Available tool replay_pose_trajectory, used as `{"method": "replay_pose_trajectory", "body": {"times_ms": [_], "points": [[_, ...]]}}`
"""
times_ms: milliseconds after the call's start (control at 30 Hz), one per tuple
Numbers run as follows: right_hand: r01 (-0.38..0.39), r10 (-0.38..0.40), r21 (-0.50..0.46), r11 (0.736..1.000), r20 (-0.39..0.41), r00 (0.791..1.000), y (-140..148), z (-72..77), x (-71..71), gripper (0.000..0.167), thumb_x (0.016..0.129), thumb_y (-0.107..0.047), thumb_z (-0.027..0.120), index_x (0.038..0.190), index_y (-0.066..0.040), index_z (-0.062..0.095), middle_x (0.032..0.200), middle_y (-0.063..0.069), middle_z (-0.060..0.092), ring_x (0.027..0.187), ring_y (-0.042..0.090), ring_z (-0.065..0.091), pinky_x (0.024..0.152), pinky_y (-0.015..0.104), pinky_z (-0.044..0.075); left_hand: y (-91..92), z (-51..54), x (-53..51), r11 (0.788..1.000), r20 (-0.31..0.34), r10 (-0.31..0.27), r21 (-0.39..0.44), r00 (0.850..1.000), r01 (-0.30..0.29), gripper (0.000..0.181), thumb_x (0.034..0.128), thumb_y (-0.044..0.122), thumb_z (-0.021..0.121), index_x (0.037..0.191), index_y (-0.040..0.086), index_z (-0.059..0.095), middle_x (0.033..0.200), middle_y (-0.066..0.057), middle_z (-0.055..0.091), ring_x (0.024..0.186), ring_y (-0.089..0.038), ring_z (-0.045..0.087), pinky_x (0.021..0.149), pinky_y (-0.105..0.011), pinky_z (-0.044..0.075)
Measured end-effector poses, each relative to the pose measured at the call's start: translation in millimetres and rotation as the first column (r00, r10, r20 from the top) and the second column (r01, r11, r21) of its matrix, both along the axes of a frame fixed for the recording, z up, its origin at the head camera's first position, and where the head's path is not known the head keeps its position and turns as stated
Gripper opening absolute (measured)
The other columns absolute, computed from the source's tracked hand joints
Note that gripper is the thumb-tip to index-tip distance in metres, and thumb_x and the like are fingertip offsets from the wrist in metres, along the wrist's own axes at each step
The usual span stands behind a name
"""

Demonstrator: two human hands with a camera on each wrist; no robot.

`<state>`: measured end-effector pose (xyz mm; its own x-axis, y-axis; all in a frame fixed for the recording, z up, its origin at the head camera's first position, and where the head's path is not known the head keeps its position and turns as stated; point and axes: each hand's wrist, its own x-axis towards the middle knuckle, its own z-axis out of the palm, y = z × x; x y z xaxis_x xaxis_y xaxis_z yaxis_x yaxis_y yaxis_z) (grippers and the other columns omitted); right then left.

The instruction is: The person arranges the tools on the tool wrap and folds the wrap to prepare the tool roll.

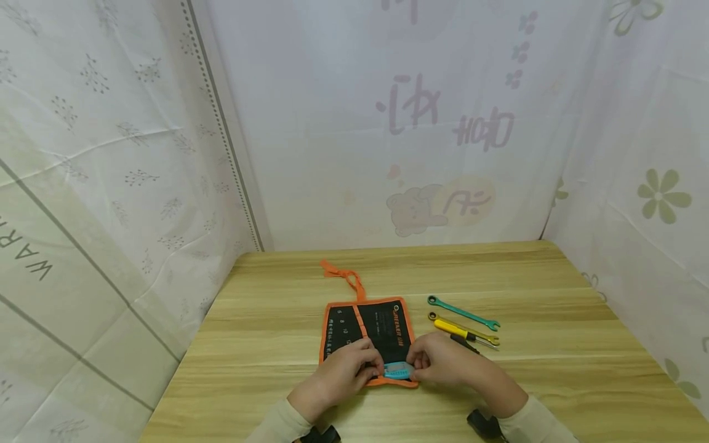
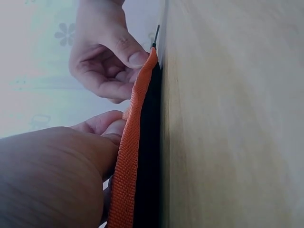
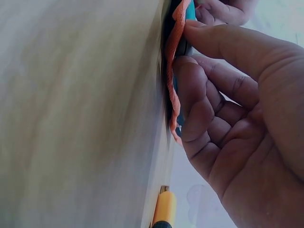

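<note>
A black tool pouch (image 1: 388, 332) with orange trim lies flat on the table, with printed numbers on its left part. Across its near right part is a small light blue utility knife (image 1: 396, 370). My right hand (image 1: 445, 360) pinches the knife's right end between thumb and fingers. At the knife's left end, my left hand (image 1: 346, 372) has its thumb and fingers bent together at the pouch's near edge. In the left wrist view the orange trim (image 2: 128, 166) partly hides those fingertips. The right wrist view shows my right thumb (image 3: 209, 38) against the trim.
Right of the pouch lie a green ratchet wrench (image 1: 464, 312), a yellow wrench (image 1: 488, 338), a yellow-handled screwdriver (image 1: 451, 327) and a black item (image 1: 464, 343) partly behind my right hand. An orange tie strap (image 1: 346, 275) stretches from the pouch's far edge. Printed curtains (image 1: 332, 154) enclose the wooden table (image 1: 266, 307).
</note>
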<state>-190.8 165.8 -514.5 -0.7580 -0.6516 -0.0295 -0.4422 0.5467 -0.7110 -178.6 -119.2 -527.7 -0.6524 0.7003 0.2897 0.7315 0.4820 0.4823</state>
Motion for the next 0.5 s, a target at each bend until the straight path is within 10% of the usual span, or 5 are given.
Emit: {"method": "replay_pose_trajectory", "body": {"times_ms": [500], "points": [[-0.023,0.025,0.05,0.998,-0.04,0.999,-13,7.2,0.7,0.011,0.09,-0.017,0.085,0.094,-0.023,0.077,0.078,-0.018,0.062,0.07,0.0,0.06,0.064,0.023,0.053,0.9,-0.8,-0.2,1.0,-0.007,-0.002,-0.006,1.0,0.002,0.019,0.1005,0.012,0.073,0.097,0.031,0.07,0.097,0.017,0.053,0.081,0.006,0.052,0.074,-0.013,0.048]]}}
